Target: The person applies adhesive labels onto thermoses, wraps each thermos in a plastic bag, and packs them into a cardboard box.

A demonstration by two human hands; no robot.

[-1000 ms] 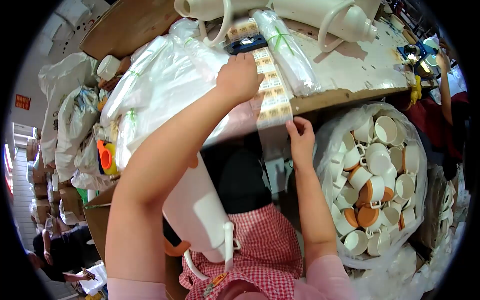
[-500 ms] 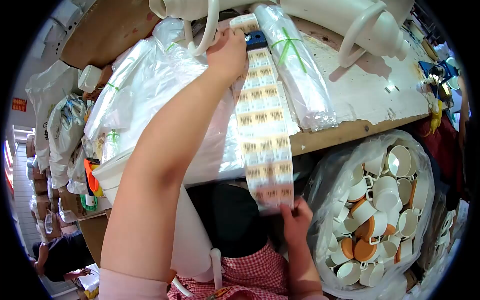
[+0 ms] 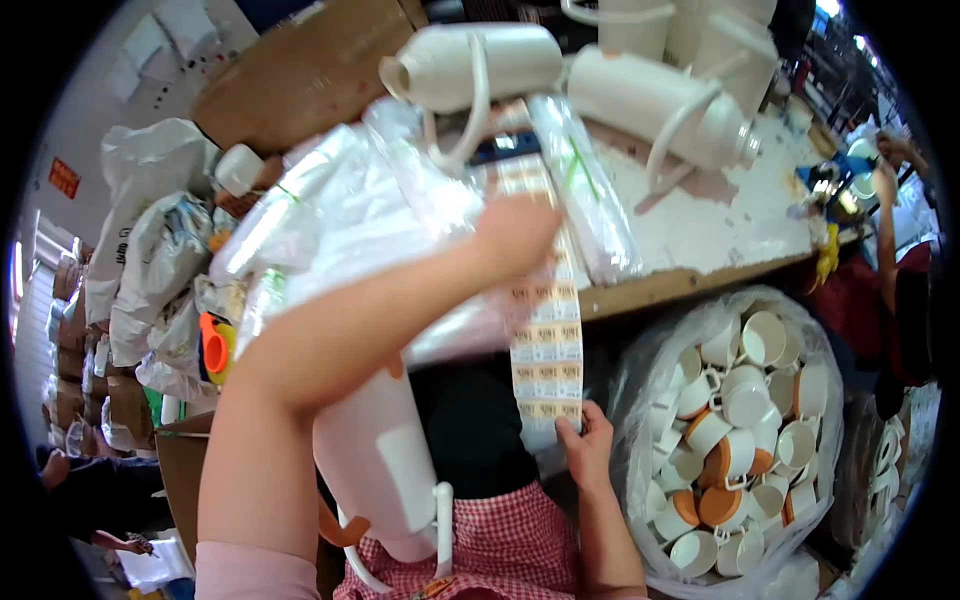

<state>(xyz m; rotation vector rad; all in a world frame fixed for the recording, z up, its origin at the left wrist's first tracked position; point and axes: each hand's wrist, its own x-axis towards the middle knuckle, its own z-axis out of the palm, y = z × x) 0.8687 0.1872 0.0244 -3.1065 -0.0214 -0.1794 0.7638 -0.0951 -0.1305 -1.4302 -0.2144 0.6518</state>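
Note:
A long strip of printed labels [image 3: 547,350] runs down over the table's front edge and hangs beyond it. My right hand [image 3: 588,442] pinches the lower corner of this strip. Over the strip's upper part is my left hand [image 3: 518,235], blurred, its fingers hidden or smeared. Just above it sits a dark blue holder [image 3: 505,147] with the strip passing by it. A large white jug [image 3: 375,455] with a handle lies across my lap, touched by neither hand.
White jugs [image 3: 520,62] lie at the table's back. Rolled plastic bags [image 3: 590,190] flank the strip. A clear bag of white cups [image 3: 745,400] stands at the right. People's arms [image 3: 887,215] show at the far right, with another person at the lower left.
My right hand has taken hold of the strip's end, which now hangs lower. My left hand went up to the blue holder, then came back down over the strip.

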